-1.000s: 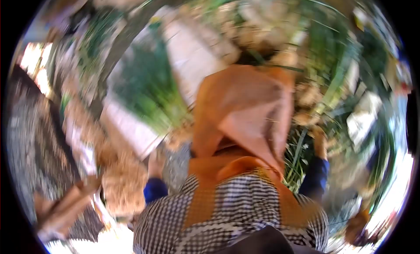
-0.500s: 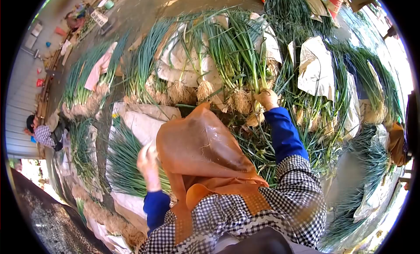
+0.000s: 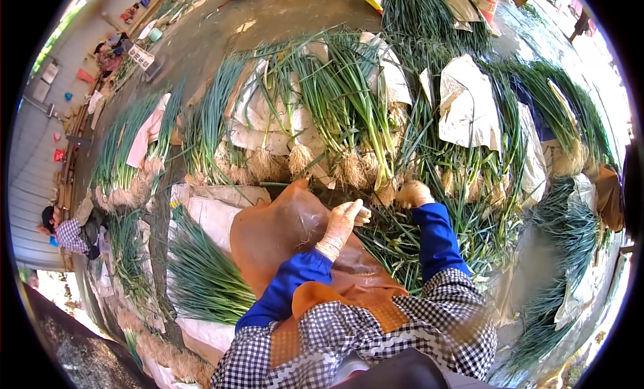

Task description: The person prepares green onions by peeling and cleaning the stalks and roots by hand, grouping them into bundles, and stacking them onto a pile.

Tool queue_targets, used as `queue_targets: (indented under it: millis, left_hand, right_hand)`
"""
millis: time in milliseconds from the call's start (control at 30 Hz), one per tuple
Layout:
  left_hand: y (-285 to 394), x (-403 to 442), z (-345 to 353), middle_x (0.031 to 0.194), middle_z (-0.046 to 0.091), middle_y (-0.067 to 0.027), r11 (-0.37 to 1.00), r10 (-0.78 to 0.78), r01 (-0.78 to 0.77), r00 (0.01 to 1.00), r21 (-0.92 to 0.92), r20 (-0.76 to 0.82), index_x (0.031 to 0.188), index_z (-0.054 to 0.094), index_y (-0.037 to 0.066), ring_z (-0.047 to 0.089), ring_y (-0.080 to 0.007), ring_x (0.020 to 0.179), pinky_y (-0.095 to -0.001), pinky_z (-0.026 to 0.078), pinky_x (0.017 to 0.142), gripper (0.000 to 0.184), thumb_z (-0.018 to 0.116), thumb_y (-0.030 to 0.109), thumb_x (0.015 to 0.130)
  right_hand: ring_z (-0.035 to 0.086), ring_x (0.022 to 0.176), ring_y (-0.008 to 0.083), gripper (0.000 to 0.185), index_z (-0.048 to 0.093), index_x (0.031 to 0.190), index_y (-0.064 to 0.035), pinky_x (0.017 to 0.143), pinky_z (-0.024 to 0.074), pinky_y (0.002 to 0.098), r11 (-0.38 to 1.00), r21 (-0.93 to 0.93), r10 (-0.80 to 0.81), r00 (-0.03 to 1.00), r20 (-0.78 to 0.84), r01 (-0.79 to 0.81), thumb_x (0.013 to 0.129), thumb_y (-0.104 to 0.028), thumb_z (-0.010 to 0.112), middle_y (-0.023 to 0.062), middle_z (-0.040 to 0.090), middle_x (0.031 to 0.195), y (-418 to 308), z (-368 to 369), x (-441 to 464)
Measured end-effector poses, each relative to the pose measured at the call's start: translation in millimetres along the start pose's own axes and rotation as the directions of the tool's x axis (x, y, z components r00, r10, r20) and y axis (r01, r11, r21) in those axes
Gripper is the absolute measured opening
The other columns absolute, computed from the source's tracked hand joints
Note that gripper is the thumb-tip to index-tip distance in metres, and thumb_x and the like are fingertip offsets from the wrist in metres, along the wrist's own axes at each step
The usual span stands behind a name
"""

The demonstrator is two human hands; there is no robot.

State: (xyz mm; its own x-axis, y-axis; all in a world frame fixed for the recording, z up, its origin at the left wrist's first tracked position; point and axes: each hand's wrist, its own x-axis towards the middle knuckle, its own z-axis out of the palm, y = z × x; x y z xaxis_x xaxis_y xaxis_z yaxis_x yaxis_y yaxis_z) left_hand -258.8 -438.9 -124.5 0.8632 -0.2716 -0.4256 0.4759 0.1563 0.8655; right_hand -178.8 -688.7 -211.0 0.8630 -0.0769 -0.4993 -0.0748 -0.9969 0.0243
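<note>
Over the orange-brown apron [image 3: 268, 228] on my lap, my left hand [image 3: 344, 221] is closed, its fingers curled; whatever it may hold is too small to make out. My right hand [image 3: 414, 194] is closed beside the root clump of a green onion [image 3: 381, 144], at the near edge of a row of green onions [image 3: 335, 107]. Its fingertips are partly hidden, so what they grip does not show. Loose green leaves [image 3: 386, 245] lie below my hands. To the left rests a bunch of trimmed green onions [image 3: 208, 268] on pale sacking [image 3: 208, 208].
More green onions [image 3: 134, 134] lie in rows at the left, and others [image 3: 560, 228] curve along the right. A pale sack [image 3: 469, 104] covers some stalks. A person in a checked top [image 3: 70, 231] sits far left. A red-and-white cone [image 3: 488, 1] stands at the back.
My left hand has moved right, from beside the trimmed bunch to over the apron. My right hand has come down from the stalk bases to root level. The view has shifted slightly.
</note>
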Motion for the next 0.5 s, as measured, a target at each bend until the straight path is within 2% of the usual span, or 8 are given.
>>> queue_targets:
  millis: [67, 167, 267, 333, 400, 433, 467, 500]
  left_hand:
    - [-1, 8, 0, 0.080, 0.065, -0.0051, 1.000, 0.001, -0.003, 0.999, -0.025, -0.051, 0.089, 0.063, 0.002, 0.061, -0.0119, 0.068, -0.0238, 0.048, 0.063, 0.029, 0.050, 0.029, 0.090]
    - [0, 15, 12, 0.083, 0.064, -0.0039, 0.995, 0.054, -0.054, 0.999, -0.080, -0.002, 0.095, 0.063, 0.004, 0.061, -0.0107, 0.069, -0.0216, 0.048, 0.064, 0.024, 0.052, 0.025, 0.089]
    - [-1, 17, 18, 0.082, 0.065, -0.0047, 0.992, 0.023, -0.019, 0.999, -0.128, 0.030, 0.095, 0.063, 0.003, 0.062, -0.0122, 0.068, -0.0219, 0.049, 0.064, 0.024, 0.050, 0.023, 0.090]
    - [-9, 26, 8, 0.096, 0.063, -0.0057, 0.994, -0.032, 0.040, 0.997, -0.104, 0.077, 0.105, 0.059, 0.005, 0.061, -0.0130, 0.081, -0.0237, 0.047, 0.072, 0.026, 0.052, 0.024, 0.089]
    - [-17, 34, 11, 0.111, 0.057, -0.0021, 0.995, -0.021, 0.005, 0.986, -0.102, -0.165, 0.117, 0.051, 0.009, 0.055, -0.0138, 0.097, -0.0298, 0.044, 0.080, 0.033, 0.052, 0.026, 0.089]
    - [-10, 33, 14, 0.120, 0.050, 0.0011, 0.994, -0.062, 0.051, 0.991, -0.097, -0.117, 0.125, 0.045, 0.013, 0.050, -0.0141, 0.105, -0.0323, 0.042, 0.082, 0.042, 0.055, 0.026, 0.087]
    - [-18, 43, 13, 0.119, 0.051, 0.0002, 0.990, -0.056, 0.051, 0.998, -0.129, -0.034, 0.127, 0.043, 0.014, 0.051, -0.0157, 0.103, -0.0349, 0.043, 0.084, 0.044, 0.056, 0.025, 0.087]
    - [-22, 42, 17, 0.118, 0.051, -0.0010, 0.977, -0.091, 0.095, 0.995, -0.192, 0.028, 0.127, 0.043, 0.012, 0.052, -0.0158, 0.103, -0.0343, 0.043, 0.086, 0.044, 0.056, 0.022, 0.087]
  right_hand:
    - [0.064, 0.068, 0.0227, 0.046, 0.065, 0.092, -0.0088, 0.066, 0.0484, 0.0305, 0.913, 0.403, 0.225, 0.894, -0.388, -0.055, 0.080, -0.052, 0.053, 0.0046, 0.066, 0.069, 0, -14, -3]
    - [0.062, 0.074, 0.0261, 0.045, 0.064, 0.090, -0.0071, 0.068, 0.0475, 0.0332, 0.807, 0.579, 0.085, 0.947, -0.309, 0.117, 0.075, -0.050, 0.060, 0.0117, 0.065, 0.080, -11, -11, 27]
    - [0.056, 0.071, 0.0173, 0.040, 0.062, 0.092, -0.0003, 0.067, 0.0442, 0.0303, 0.539, 0.826, 0.020, 0.979, -0.205, 0.163, 0.074, -0.036, 0.067, 0.0111, 0.063, 0.082, -27, -4, 35]
    - [0.056, 0.079, 0.0138, 0.027, 0.061, 0.097, 0.0015, 0.073, 0.0451, 0.0279, 0.188, 0.965, -0.259, 0.957, -0.131, 0.183, 0.077, -0.017, 0.063, 0.0055, 0.063, 0.087, -27, -21, 8]
    - [0.055, 0.078, 0.0126, 0.026, 0.061, 0.099, 0.0004, 0.072, 0.0454, 0.0282, -0.156, 0.981, -0.316, 0.935, -0.162, 0.117, 0.079, -0.015, 0.063, 0.0036, 0.062, 0.089, -39, -52, -39]
    - [0.054, 0.079, 0.0111, 0.027, 0.060, 0.101, 0.0000, 0.071, 0.0452, 0.0253, -0.196, 0.960, -0.326, 0.910, -0.254, 0.198, 0.080, -0.017, 0.063, 0.0031, 0.061, 0.088, -43, -49, -45]
    - [0.055, 0.078, 0.0094, 0.027, 0.059, 0.103, -0.0002, 0.070, 0.0452, 0.0215, -0.114, 0.978, -0.362, 0.910, -0.203, 0.173, 0.081, -0.015, 0.062, 0.0025, 0.061, 0.087, -43, -48, -50]
    - [0.055, 0.079, 0.0101, 0.029, 0.058, 0.105, 0.0008, 0.073, 0.0445, 0.0232, -0.213, 0.966, -0.371, 0.902, -0.220, 0.148, 0.082, -0.016, 0.062, 0.0031, 0.061, 0.089, -50, -45, -58]
